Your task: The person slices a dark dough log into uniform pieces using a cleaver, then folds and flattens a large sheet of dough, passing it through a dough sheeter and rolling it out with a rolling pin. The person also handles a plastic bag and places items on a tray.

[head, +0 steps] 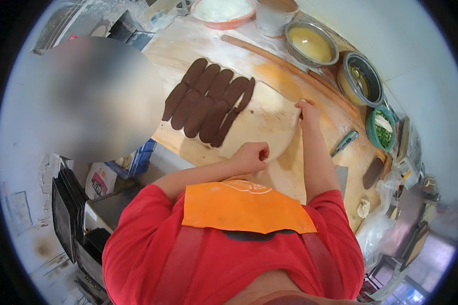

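Observation:
A pale, thin dough sheet lies on the floured wooden worktop. Dark brown, flat oval slices cover its left part in two overlapping rows, while its right part is bare. With thumb and fingers, my right hand pinches the sheet's far right corner. My left hand is curled at the near right edge and appears to grip the dough there; its fingertips are partly hidden. The left end of the slices runs behind a blurred round patch.
A long rolling pin lies behind the dough, near bowls of yellow liquid and yellow filling. Chopped greens fill a green bowl. On the right are a utility knife, a metal scraper and a brown piece.

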### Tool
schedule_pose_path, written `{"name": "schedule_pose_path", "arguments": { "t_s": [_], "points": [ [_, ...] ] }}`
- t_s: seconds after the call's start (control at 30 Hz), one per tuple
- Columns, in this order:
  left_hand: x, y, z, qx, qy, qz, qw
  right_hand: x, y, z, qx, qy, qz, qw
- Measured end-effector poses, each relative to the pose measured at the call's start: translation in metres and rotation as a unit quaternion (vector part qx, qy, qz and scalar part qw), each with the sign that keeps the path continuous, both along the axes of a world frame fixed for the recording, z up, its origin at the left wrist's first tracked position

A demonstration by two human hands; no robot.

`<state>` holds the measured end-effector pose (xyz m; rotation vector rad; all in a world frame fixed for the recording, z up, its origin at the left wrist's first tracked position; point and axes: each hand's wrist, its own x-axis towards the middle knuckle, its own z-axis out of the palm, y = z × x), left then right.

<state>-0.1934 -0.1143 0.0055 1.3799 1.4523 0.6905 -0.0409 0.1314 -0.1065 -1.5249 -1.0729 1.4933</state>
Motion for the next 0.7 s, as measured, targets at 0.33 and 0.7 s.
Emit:
{"name": "schedule_pose_path", "arguments": {
  "t_s": [0.33, 0.7],
  "points": [
    [-0.230, -0.068, 0.008, 0.023, -0.359, 0.269, 0.893, -0.289, -0.001, 0.125, -0.009, 0.100, 0.085, 0.991],
    [-0.318, -0.064, -0.070, 0.113, 0.174, 0.290, 0.934, -0.300, -0.096, 0.062, 0.428, -0.410, 0.263, 0.761]
  ]
}}
